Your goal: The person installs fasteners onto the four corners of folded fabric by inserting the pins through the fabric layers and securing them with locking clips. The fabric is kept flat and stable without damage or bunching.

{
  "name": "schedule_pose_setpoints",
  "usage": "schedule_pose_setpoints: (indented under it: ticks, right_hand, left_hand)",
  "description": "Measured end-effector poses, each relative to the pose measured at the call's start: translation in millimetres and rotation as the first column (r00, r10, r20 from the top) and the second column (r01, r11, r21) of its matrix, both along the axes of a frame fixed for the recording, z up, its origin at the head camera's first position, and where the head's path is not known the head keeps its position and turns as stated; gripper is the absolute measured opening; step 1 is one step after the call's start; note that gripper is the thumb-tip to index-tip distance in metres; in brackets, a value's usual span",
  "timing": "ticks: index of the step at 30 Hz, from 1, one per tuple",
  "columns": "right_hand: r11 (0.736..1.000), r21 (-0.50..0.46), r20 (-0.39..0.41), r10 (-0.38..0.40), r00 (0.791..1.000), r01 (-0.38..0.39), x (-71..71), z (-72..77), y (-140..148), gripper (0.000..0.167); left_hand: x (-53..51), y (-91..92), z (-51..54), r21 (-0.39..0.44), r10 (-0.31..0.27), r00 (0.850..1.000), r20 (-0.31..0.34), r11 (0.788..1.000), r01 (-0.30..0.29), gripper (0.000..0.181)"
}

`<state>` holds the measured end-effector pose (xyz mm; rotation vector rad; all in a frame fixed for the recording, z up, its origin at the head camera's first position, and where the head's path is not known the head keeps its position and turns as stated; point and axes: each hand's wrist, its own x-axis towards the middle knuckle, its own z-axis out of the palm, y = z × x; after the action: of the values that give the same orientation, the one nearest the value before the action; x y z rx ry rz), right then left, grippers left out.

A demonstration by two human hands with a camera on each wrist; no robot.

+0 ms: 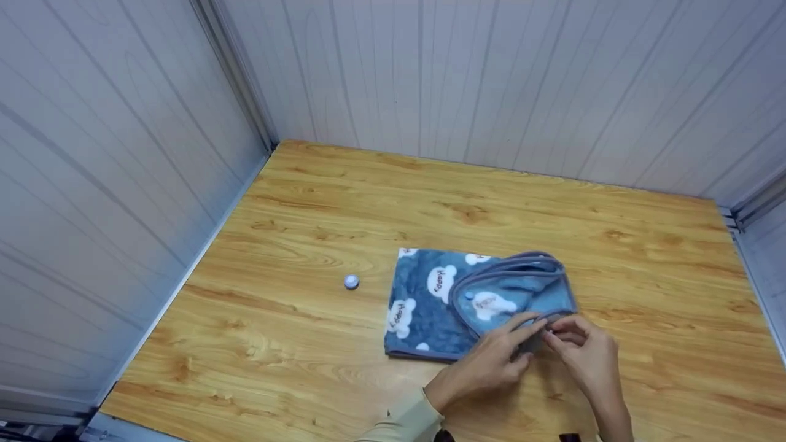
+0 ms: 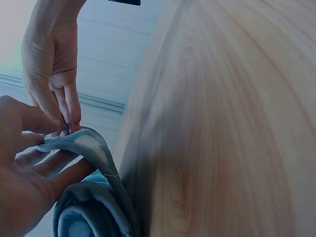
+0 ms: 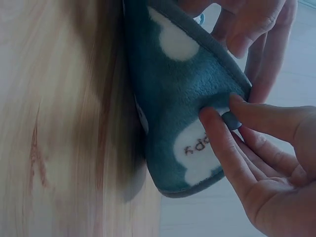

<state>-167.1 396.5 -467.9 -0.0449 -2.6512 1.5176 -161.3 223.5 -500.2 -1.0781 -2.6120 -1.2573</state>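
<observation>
A folded blue fleece blanket [image 1: 417,328] with white clouds lettered "Happy" lies on the table, its right part turned back in loose layers. My left hand [image 1: 491,362] grips the blanket's raised near-right edge, fingers beneath the cloth in the left wrist view. Facing it, my right hand [image 1: 586,356] pinches a small round blue knob [image 3: 231,121] against a cloud at that edge, as the right wrist view shows. What lies behind the knob is hidden. Another small round light-blue piece [image 1: 469,296] sits on the turned-back layer.
A small round cap-like piece [image 1: 350,282], pale on top, lies on the wooden table [image 1: 276,344] left of the blanket. Pale panelled walls [image 1: 393,80] stand along the table's back and sides.
</observation>
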Motion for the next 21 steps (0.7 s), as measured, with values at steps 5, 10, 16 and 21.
schedule_pose_setpoints:
  ticks: [5, 10, 16, 21]
  right_hand:
    - [1.000, -0.014, -0.010, 0.012, 1.000, -0.012, 0.8, 0.6, -1, 0.035]
    - [0.998, 0.038, -0.039, 0.045, 0.998, -0.043, 1.8, -0.4, -1, 0.049]
    - [0.997, 0.035, -0.084, 0.068, 0.994, -0.065, 3.4, -1.9, -1, 0.031]
    - [0.999, -0.029, -0.044, 0.041, 0.998, -0.043, 5.2, -2.4, -2, 0.024]
  left_hand:
    - [0.6, -0.3, 0.3, -0.004, -0.019, 1.000, 0.009, 1.000, 0.019, 0.058]
    - [0.5, -0.8, 1.8, 0.006, -0.051, 0.998, 0.035, 0.999, 0.050, 0.055]
    - [2.6, -5.1, 2.4, 0.035, -0.070, 0.997, 0.022, 0.997, 0.069, 0.052]
    - [6.0, -15.8, 5.2, 0.170, -0.001, 0.999, -0.040, 0.985, 0.008, 0.047]
